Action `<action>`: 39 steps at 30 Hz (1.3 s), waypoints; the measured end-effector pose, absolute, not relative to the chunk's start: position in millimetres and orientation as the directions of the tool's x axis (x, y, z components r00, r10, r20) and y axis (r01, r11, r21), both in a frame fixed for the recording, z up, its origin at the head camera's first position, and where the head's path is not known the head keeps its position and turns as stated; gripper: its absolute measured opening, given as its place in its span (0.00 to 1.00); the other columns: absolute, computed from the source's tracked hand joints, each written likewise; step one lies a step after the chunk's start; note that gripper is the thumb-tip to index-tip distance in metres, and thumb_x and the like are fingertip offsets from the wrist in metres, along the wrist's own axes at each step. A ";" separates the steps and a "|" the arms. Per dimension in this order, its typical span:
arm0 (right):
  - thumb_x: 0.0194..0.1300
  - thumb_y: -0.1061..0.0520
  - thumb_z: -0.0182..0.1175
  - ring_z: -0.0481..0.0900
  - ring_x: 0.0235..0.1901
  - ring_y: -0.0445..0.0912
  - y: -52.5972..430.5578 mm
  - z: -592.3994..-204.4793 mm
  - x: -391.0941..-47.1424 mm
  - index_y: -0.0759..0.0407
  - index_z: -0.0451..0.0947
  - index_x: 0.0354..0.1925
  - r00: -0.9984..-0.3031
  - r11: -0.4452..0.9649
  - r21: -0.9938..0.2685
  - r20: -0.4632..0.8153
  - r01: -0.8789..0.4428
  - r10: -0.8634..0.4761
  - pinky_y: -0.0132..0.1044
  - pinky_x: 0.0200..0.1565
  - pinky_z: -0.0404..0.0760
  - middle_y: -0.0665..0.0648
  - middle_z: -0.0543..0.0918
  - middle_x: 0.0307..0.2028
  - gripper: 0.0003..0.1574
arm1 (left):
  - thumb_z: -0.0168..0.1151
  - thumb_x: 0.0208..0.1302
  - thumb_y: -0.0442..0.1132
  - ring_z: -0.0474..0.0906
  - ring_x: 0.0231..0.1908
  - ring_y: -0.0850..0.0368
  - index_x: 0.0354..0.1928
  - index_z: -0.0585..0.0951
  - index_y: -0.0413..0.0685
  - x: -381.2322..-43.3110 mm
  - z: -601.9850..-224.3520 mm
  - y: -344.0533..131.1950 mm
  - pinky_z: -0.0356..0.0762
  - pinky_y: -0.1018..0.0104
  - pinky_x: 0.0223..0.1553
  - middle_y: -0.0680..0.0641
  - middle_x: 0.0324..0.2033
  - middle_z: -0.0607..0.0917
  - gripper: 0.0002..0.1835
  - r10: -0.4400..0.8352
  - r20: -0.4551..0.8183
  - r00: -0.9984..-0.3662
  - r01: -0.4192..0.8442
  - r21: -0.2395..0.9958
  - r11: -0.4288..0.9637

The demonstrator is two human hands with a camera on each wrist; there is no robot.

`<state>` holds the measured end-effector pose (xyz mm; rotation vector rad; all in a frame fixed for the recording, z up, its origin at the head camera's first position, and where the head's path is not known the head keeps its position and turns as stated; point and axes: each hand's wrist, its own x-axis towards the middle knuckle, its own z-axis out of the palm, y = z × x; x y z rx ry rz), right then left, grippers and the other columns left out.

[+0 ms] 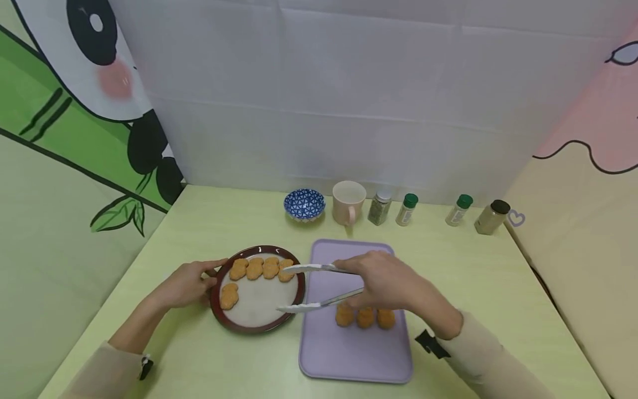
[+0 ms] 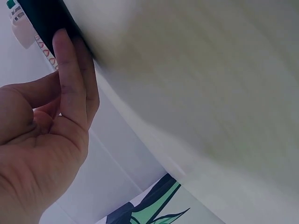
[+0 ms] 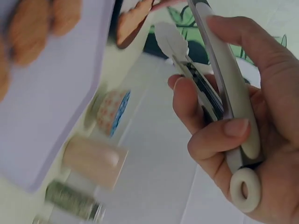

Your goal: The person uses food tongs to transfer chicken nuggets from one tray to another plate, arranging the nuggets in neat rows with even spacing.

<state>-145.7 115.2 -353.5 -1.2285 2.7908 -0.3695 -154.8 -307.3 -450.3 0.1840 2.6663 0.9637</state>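
My left hand (image 1: 186,285) holds the left rim of a round plate (image 1: 249,329) with a brown rim and pale centre. In the left wrist view, fingers (image 2: 70,84) press against the plate's dark edge (image 2: 46,23). Several golden-brown nuggets (image 1: 255,269) form a row along its far side, and another nugget (image 1: 229,296) lies at its left. My right hand (image 1: 386,280) grips a pair of tongs (image 3: 229,84) with white tips. The tips are spread apart above the plate's right side, nothing between them, the upper one overlapping the rightmost nugget in view.
A lilac tray (image 1: 356,360) beside the plate bears three visible nuggets (image 1: 365,318), partly under my right hand. Along the back stand a blue patterned bowl (image 1: 304,205), a pink mug (image 1: 348,202) and several seasoning jars (image 1: 380,208). Cloth walls (image 1: 319,83) border the table.
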 end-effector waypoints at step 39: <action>0.49 0.41 0.68 0.78 0.31 0.37 103.3 -360.6 -148.1 0.48 0.79 0.55 -0.669 0.642 -0.244 0.040 -0.727 -0.742 0.36 0.35 0.77 0.44 0.84 0.40 0.34 | 0.51 0.65 0.26 0.77 0.24 0.55 0.67 0.66 0.43 -155.9 -452.1 -306.9 0.75 0.63 0.22 0.41 0.40 0.79 0.28 0.212 -0.245 -0.946 0.000 0.654 0.757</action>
